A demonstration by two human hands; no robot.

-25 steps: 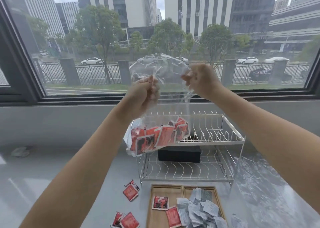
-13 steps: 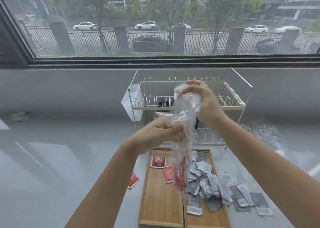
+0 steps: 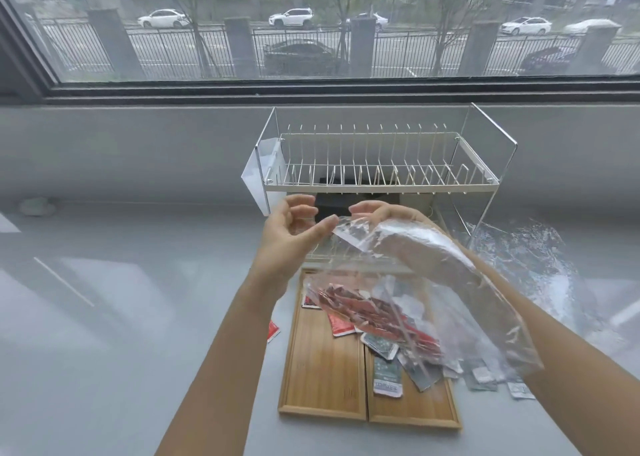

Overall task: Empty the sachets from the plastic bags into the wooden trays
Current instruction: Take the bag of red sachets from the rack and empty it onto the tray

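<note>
**Tipping the bag of red sachets over the trays**

Holding the clear plastic bag (image 3: 426, 282) up, I have my right hand (image 3: 391, 223) pushed inside it, the film wrapped over the hand and wrist; I cannot tell through the glare whether those fingers pinch anything. My left hand (image 3: 294, 227) hangs loosely curled and free of any hold, its fingertips just beside the bag's upper edge. The bag's long axis slants down from the right hand toward my right, with the red sachets (image 3: 367, 312) bunched low in it, directly above the wooden trays (image 3: 322, 379). The left tray is mostly bare; grey sachets (image 3: 388, 376) crowd the right one and spill past its rim. The dish rack (image 3: 381, 171) stands close behind, so open room lies toward me and to the left.
</note>
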